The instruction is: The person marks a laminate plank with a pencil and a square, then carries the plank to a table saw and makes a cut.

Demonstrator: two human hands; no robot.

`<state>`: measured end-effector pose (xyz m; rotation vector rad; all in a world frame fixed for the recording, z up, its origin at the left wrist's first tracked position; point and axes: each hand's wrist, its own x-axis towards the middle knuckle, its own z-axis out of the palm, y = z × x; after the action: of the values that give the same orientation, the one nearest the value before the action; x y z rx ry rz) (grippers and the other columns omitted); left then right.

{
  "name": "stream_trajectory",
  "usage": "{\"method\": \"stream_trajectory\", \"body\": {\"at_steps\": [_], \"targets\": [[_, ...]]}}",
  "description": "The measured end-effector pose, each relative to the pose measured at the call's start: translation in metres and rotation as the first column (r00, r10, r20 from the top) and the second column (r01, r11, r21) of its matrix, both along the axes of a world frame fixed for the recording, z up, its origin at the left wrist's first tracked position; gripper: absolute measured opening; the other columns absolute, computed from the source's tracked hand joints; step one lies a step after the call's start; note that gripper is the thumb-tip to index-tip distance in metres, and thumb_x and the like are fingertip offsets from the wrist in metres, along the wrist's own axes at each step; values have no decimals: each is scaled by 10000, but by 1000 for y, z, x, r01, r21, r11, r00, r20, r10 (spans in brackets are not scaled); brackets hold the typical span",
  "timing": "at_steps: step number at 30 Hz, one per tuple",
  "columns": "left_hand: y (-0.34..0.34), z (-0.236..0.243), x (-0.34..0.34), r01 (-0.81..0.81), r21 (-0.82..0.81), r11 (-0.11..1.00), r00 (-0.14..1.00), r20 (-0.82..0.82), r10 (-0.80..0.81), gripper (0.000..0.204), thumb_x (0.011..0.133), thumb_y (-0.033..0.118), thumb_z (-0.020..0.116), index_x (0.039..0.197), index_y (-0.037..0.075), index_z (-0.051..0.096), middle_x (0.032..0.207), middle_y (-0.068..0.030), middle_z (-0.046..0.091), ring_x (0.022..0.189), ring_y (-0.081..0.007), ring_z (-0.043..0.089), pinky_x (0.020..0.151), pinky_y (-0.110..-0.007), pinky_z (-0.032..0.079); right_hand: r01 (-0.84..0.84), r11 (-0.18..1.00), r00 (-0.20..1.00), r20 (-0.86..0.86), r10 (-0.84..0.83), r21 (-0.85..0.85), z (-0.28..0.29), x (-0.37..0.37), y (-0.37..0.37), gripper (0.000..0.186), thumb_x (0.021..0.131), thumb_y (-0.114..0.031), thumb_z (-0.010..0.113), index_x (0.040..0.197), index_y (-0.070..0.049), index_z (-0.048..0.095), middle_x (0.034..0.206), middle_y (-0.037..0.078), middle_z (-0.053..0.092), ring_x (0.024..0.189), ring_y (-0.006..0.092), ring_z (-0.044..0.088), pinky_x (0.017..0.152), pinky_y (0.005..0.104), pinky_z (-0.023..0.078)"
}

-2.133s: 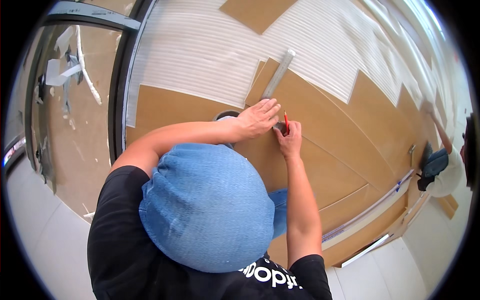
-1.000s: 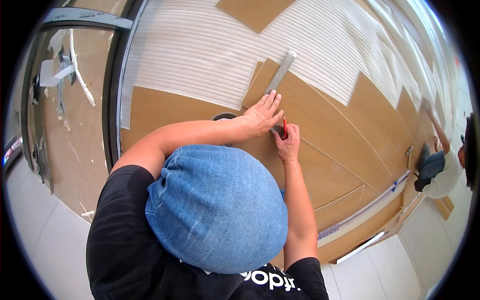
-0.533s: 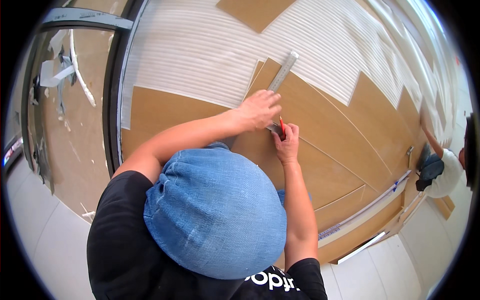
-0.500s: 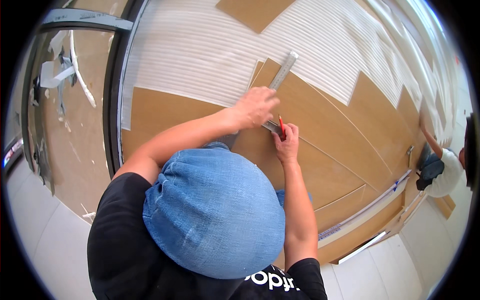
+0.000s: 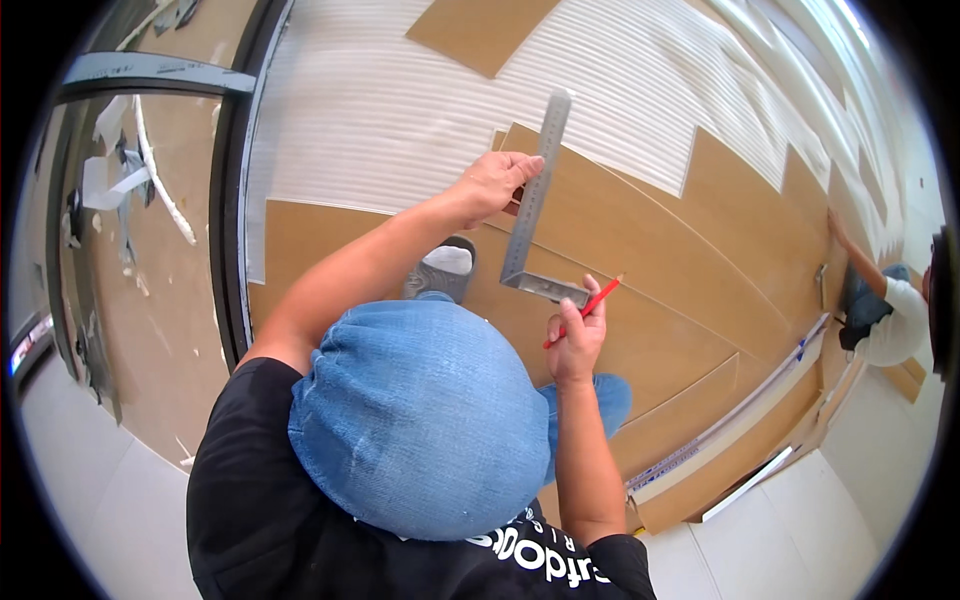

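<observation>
A metal try square [image 5: 535, 205] is held up over the wood-look floor planks [image 5: 640, 240], its long ruled blade pointing away from me. At the blade's left edge is my left hand [image 5: 490, 185], closed, with thumb and forefinger pinching it; its other fingers are partly hidden. My right hand [image 5: 575, 345] grips the end of the square's short stock. Across those same fingers lies a red pencil [image 5: 583, 312], its tip pointing up and right. A grey shoe [image 5: 440, 278] rests on the planks below my left forearm.
White ribbed underlay [image 5: 380, 110] spreads beyond the planks, with a loose plank [image 5: 485, 30] on it. A dark door frame [image 5: 228, 200] runs along the left. At right, another person [image 5: 890, 325] crouches, reaching to the floor. A long open carton [image 5: 720, 440] lies at lower right.
The try square has been lifted and turned, its blade now more upright in view. My left hand has come to its blade; the pencil has tilted in my right hand.
</observation>
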<state>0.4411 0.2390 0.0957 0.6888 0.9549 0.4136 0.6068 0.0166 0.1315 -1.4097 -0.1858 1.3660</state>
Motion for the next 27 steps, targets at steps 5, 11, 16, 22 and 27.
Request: {"method": "stream_trajectory", "body": {"at_steps": [5, 11, 16, 22, 27], "targets": [[1, 19, -2, -7, -88, 996, 999, 31, 10, 409, 1062, 463, 489, 960, 88, 618, 844, -46, 683, 752, -145, 649, 716, -341, 555, 12, 1000, 1000, 6, -12, 16, 2, 0, 8, 356, 961, -19, 639, 1302, -53, 540, 1123, 91, 674, 528, 93, 477, 476, 227, 413], [1, 5, -8, 13, -165, 986, 999, 49, -5, 390, 1068, 453, 478, 948, 109, 616, 859, -46, 693, 761, -137, 649, 719, -342, 551, -196, 976, 978, 89, 188, 93, -9, 7, 8, 345, 974, -31, 629, 1307, -57, 546, 1104, 76, 669, 518, 81, 468, 457, 229, 401], [14, -43, 5, 32, -118, 993, 998, -53, -38, 378, 1079, 413, 475, 991, 85, 641, 877, -66, 696, 774, -136, 651, 716, -329, 532, -313, 949, 785, 551, 282, -41, -54, 19, 16, 475, 952, -99, 709, 1381, -47, 511, 961, 18, 601, 761, 74, 563, 697, 228, 493], [12, -36, 20, 255, 274, 927, 963, -156, -219, 409, 1064, 283, 517, 1299, -47, 578, 1200, -150, 665, 1106, -223, 627, 970, -356, 503, -399, 900, 547, 741, 390, -179, -88, 32, 19, 361, 888, -137, 782, 1203, -19, 649, 1052, 110, 679, 927, 207, 632, 836, 311, 519], [0, -68, -2, 239, 505, 829, 930, -366, -45, 439, 1014, 200, 578, 1374, -48, 533, 1262, -167, 651, 1164, -212, 604, 1016, -351, 477, -501, 812, 172, 885, 433, -299, -100, 31, 25, 332, 849, -193, 802, 1147, -98, 688, 1106, 106, 605, 899, 280, 645, 788, 366, 550]]}}
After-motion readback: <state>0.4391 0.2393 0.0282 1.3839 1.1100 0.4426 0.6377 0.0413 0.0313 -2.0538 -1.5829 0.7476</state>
